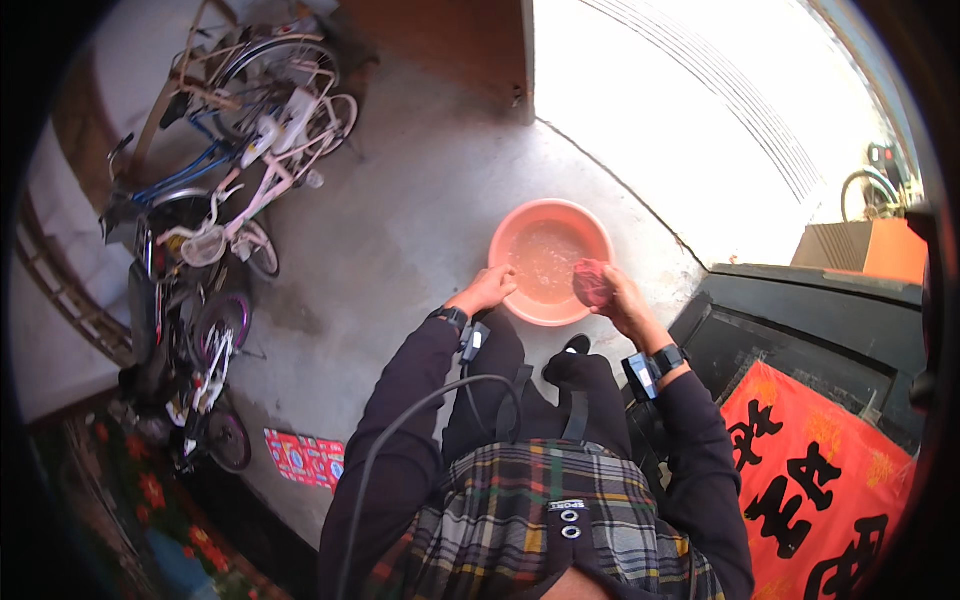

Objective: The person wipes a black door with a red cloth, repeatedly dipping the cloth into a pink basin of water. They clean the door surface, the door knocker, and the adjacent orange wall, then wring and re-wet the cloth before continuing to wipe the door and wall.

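Note:
A round pink plastic basin stands on the concrete floor before me, with cloudy water and some suds inside. My right hand grips a bunched red cloth at the basin's right rim. At the left rim is my left hand, its fingers curled in; whether anything small is pinched between them cannot be told. Both wrists carry straps with small devices, and a grey cable crosses my left forearm.
Several bicycles lean together at the left. A brown door stands ahead, beside a bright doorway. To the right are a dark door panel, a red paper banner and a cardboard box. A red printed sheet lies on the floor.

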A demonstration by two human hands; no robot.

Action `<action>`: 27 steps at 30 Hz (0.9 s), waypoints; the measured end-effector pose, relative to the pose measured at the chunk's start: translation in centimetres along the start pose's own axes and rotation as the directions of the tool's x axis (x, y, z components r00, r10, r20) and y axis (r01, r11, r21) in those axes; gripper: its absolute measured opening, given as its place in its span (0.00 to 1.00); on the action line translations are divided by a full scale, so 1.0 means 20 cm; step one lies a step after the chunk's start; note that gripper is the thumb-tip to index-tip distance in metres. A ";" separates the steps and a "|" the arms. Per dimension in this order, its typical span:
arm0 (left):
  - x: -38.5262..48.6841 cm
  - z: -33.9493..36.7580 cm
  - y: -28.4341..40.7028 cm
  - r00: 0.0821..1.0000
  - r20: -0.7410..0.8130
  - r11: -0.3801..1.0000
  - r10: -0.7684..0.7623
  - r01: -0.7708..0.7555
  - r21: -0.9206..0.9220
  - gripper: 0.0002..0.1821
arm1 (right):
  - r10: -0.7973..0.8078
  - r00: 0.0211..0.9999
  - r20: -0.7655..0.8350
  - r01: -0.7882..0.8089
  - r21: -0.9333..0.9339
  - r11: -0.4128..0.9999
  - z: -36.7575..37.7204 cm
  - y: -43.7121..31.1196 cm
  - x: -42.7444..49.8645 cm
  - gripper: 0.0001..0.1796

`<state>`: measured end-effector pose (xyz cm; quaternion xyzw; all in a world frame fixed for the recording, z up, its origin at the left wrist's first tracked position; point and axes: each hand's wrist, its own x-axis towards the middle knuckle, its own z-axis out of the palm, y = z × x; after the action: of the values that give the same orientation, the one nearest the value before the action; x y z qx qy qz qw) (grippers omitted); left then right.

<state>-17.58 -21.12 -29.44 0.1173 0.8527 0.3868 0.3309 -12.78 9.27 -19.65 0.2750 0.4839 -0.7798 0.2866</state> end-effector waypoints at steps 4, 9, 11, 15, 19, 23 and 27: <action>-0.08 -0.06 -0.20 0.963 -0.092 0.966 -0.253 0.247 -0.073 0.19 | -0.009 0.999 -0.046 0.008 -0.026 1.000 0.08 -0.04 -0.12 0.20; -0.17 -0.30 -0.25 0.879 0.039 0.762 -0.476 0.434 -0.480 0.20 | -0.021 0.988 -0.150 0.015 -0.040 0.999 0.17 -0.05 -0.23 0.20; -0.20 -0.36 -0.20 0.896 0.040 0.726 -0.442 0.383 -0.571 0.20 | -0.053 0.995 -0.080 0.051 -0.029 0.998 0.20 -0.05 -0.25 0.20; -0.15 -0.43 0.05 0.966 0.132 0.785 -0.224 0.259 -0.563 0.20 | -0.048 0.996 -0.074 0.049 0.015 0.999 0.25 -0.06 -0.24 0.24; -0.11 -0.41 0.42 0.944 0.324 0.817 0.063 0.138 -0.559 0.32 | -0.146 0.987 0.061 0.141 0.079 0.987 0.31 -0.04 -0.23 0.26; -0.07 -0.42 0.72 0.876 0.402 0.905 0.265 -0.081 -0.419 0.43 | -0.094 0.994 0.061 0.093 0.013 0.996 0.37 -0.05 -0.22 0.24; 0.00 -0.46 0.90 0.824 0.395 0.914 0.405 -0.377 -0.149 0.38 | -0.109 0.994 0.025 0.110 -0.028 0.994 0.41 -0.15 -0.25 0.25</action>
<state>-24.65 -14.23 -11.74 0.3588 0.7066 0.4394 0.4229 -12.83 3.84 -11.19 0.2348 0.5062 -0.7903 0.2531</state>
